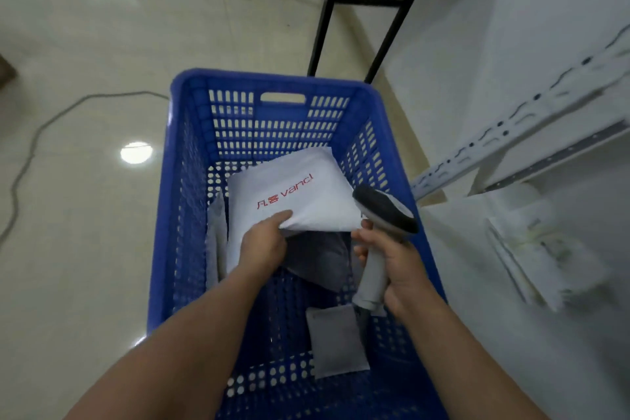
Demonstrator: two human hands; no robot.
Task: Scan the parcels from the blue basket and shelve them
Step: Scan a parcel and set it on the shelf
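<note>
A blue perforated basket point(191, 181) stands on the floor below me. Inside it, my left hand point(264, 242) pinches the near edge of a white parcel point(303, 194) with red lettering and lifts that edge. A dark grey parcel point(320, 262) lies under it. A small grey parcel point(335, 341) leans at the basket's near end. A pale grey parcel point(216, 235) stands against the left wall. My right hand point(392, 266) grips a grey and black handheld scanner point(381, 211) by its handle, with the scanner's head beside the white parcel's right corner.
A white metal shelf rack point(511, 140) runs along the right, with white items point(531, 249) on its lower level. A black-legged table point(361, 0) stands beyond the basket. Grey cables point(30, 153) trail across the glossy tiled floor on the left.
</note>
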